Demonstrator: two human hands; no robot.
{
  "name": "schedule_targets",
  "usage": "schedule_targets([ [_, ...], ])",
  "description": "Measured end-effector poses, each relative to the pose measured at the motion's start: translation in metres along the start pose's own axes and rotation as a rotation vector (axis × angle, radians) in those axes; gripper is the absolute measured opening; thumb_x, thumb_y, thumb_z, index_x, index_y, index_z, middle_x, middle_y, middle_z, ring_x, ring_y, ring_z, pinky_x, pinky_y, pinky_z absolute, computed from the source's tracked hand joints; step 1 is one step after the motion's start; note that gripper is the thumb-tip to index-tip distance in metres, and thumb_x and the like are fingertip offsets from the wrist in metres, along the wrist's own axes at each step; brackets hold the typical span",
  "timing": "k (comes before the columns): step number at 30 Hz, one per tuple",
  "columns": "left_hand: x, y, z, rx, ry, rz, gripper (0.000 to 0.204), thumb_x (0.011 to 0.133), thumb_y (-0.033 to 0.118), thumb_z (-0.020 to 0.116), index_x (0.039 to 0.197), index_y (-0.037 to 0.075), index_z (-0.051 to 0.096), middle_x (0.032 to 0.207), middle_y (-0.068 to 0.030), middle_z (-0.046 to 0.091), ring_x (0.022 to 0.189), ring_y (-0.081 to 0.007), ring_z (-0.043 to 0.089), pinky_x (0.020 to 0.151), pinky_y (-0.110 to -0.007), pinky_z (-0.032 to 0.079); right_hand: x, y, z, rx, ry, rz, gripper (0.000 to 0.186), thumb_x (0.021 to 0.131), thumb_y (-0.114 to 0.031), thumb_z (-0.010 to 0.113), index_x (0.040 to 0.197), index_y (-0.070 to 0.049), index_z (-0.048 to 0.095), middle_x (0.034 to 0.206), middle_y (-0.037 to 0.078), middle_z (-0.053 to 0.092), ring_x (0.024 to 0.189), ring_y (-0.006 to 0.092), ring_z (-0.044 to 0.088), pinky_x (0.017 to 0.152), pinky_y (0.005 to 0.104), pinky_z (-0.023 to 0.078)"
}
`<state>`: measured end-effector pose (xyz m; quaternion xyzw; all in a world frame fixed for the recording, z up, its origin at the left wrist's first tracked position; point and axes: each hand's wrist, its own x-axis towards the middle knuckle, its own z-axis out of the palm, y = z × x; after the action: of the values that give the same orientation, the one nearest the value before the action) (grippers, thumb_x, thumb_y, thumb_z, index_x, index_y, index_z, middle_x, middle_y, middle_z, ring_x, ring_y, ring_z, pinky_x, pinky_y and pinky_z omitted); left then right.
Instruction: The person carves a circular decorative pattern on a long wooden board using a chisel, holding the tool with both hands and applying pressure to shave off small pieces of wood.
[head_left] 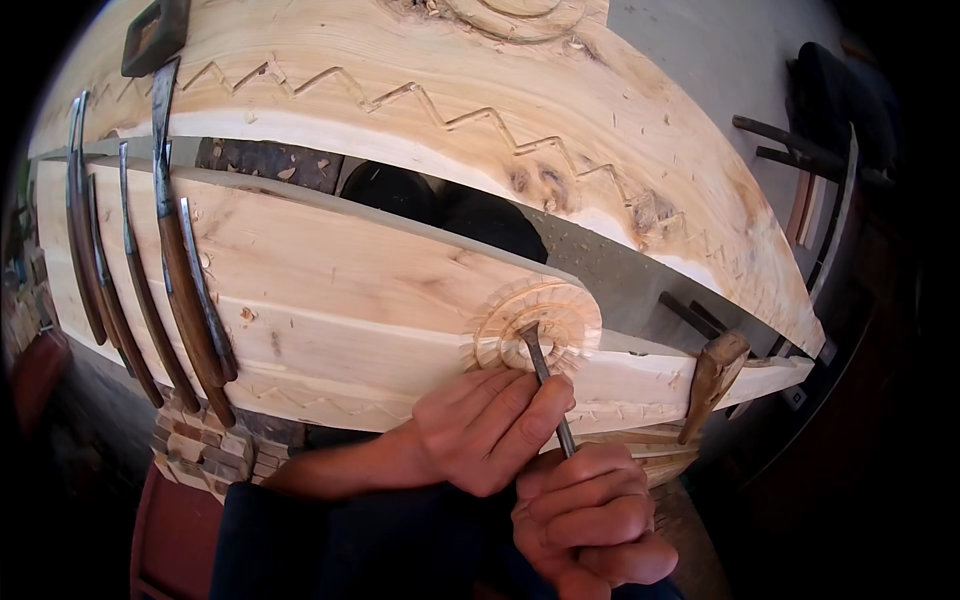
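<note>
A round carved rosette (500, 318) with ring grooves and notched edges sits at the right end of a pale wooden plank (340, 290). On its centre rests the flared tip of a wood chisel (540, 362), the steel shank slanting down toward me. My left hand (492, 425) pinches the shank close below the rosette, its side against the plank. Lower right, my right hand (595, 515) is closed around the rear end of the chisel; the handle is hidden in the fist.
Several carving chisels (180, 290) lie across the plank's left part. A wooden mallet (715, 375) leans at its right end. Behind, a larger board (450, 60) bears a zigzag groove, with a dark-handled tool (155, 38) on it. Dark round shapes (440, 205) show in the gap between.
</note>
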<state>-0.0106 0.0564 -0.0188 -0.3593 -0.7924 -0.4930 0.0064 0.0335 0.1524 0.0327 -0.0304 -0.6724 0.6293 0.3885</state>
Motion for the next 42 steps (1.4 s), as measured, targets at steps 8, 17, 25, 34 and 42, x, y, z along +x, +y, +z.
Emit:
schedule_targets([
  [8,0.002,0.000,0.001,-0.027,0.018,0.077,0.022,0.095,0.002,0.070,0.116,-0.004,0.074,0.088,-0.0119,0.077,0.074,-0.0221,0.079,0.066,-0.032,0.064,0.012,-0.012,-0.001,-0.020,-0.036,0.009,0.051,0.112,-0.056,0.060,0.098,-0.010,0.042,0.069,0.007,0.060,0.046,0.0189,0.055,0.042,0.0343,0.050],
  [17,0.001,-0.001,0.006,0.006,0.074,0.032,0.024,0.099,0.009,0.077,0.118,-0.006,0.075,0.084,-0.0118,0.076,0.072,-0.0213,0.079,0.064,-0.031,0.062,0.016,-0.003,0.004,-0.029,-0.042,0.038,0.051,0.111,-0.056,0.060,0.101,-0.009,0.042,0.069,0.008,0.058,0.045,0.0186,0.052,0.039,0.0327,0.044],
  [25,0.002,-0.002,0.007,-0.019,0.091,-0.019,0.023,0.098,0.008,0.077,0.116,-0.006,0.074,0.083,-0.0117,0.076,0.070,-0.0213,0.078,0.063,-0.030,0.061,0.028,-0.006,0.009,-0.062,-0.116,0.141,0.051,0.109,-0.054,0.063,0.101,-0.008,0.041,0.068,0.010,0.058,0.045,0.0182,0.050,0.038,0.0311,0.041],
  [34,0.003,-0.002,0.002,-0.054,0.060,-0.050,0.022,0.095,0.006,0.077,0.114,-0.005,0.073,0.083,-0.0111,0.075,0.070,-0.0220,0.078,0.061,-0.030,0.060,0.026,-0.002,0.009,-0.061,-0.089,0.114,0.052,0.109,-0.056,0.063,0.100,-0.009,0.042,0.067,0.009,0.060,0.048,0.0190,0.053,0.042,0.0339,0.046],
  [42,0.000,-0.001,0.001,-0.042,0.051,0.077,0.026,0.099,0.008,0.076,0.121,-0.005,0.073,0.091,-0.0122,0.078,0.077,-0.0223,0.080,0.067,-0.032,0.064,0.007,-0.008,-0.010,0.066,-0.177,-0.065,0.044,0.115,-0.046,0.063,0.095,-0.010,0.048,0.068,0.008,0.064,0.044,0.0180,0.057,0.043,0.0333,0.046],
])
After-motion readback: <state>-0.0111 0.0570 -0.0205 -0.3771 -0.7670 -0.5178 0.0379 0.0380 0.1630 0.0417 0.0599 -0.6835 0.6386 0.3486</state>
